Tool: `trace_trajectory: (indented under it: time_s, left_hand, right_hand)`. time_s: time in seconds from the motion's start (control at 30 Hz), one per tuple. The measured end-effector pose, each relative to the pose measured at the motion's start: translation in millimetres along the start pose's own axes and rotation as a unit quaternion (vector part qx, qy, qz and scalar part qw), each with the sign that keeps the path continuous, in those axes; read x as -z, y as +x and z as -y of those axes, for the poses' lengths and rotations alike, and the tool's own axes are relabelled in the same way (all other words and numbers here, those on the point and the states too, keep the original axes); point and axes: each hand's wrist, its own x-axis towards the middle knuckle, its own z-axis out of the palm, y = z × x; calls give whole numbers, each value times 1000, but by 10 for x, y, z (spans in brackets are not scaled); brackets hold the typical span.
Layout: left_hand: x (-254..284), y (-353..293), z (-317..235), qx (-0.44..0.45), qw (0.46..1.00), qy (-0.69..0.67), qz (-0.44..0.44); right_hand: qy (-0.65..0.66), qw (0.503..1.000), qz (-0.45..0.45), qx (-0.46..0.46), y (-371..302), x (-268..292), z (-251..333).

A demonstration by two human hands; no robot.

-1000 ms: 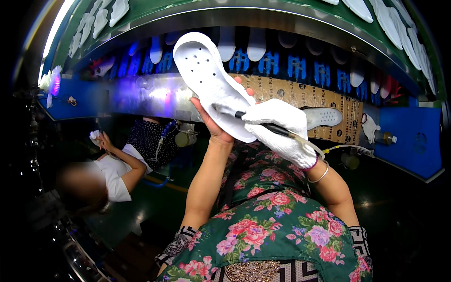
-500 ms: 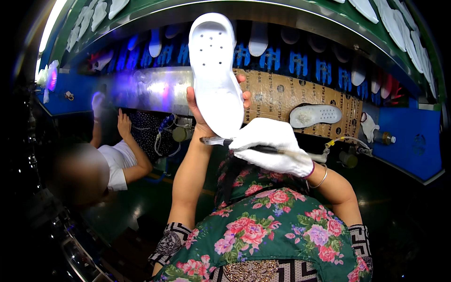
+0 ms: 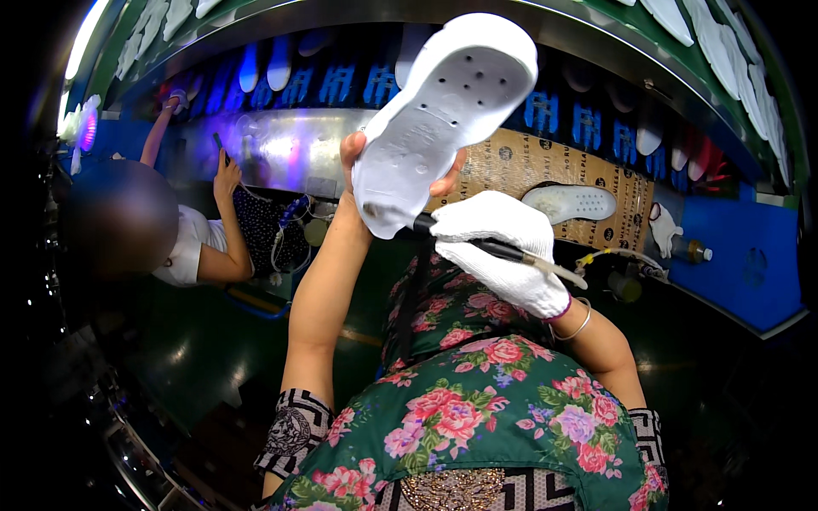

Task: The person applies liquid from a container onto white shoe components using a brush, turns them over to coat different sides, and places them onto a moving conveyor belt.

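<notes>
A white shoe sole (image 3: 443, 119) with small round holes in its wide end is held up, tilted so that end points to the upper right. My bare left hand (image 3: 351, 166) grips its narrower end from beneath, thumb on the left edge and fingertips on the right; the palm is hidden behind it. My right hand (image 3: 494, 247), in a white knitted glove, is closed around a black-handled brush (image 3: 504, 250) with a pale tube-like rear end. The brush's front end meets the sole's lower right edge, and its tip is hidden.
Brown cardboard (image 3: 494, 170) covers the bench, with another sole (image 3: 573, 203) on it. A loose white glove (image 3: 663, 228) and a bottle (image 3: 692, 249) lie to the right. Beyond is a rack of blue holders (image 3: 588, 128). On the left a co-worker's hand (image 3: 225, 177) holds a thin dark tool.
The sole has swung from nearly upright to tilted right, its holed end moving right. The brush's tip has gone out of sight at the sole's edge. The co-worker's far arm has reached up to the rack.
</notes>
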Motion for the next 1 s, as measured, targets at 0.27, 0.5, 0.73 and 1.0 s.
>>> trace_trajectory:
  time_s: [0.27, 0.5, 0.73, 1.0]
  left_hand:
    - [-148, 74, -123, 42, 991, -118, -42]
    - [-208, 29, -208, 64, 995, -10, -72]
    - [-190, 167, -297, 9, 1000, -12, 27]
    - [-248, 147, -324, -41, 996, -78, -2]
  right_hand:
    - [-116, 974, 52, 188, -114, -156, -38]
    - [-60, 991, 7, 116, 10, -37, 6]
    - [-92, 978, 51, 177, -61, -239, 38]
    - [-87, 988, 17, 130, 108, -209, 49]
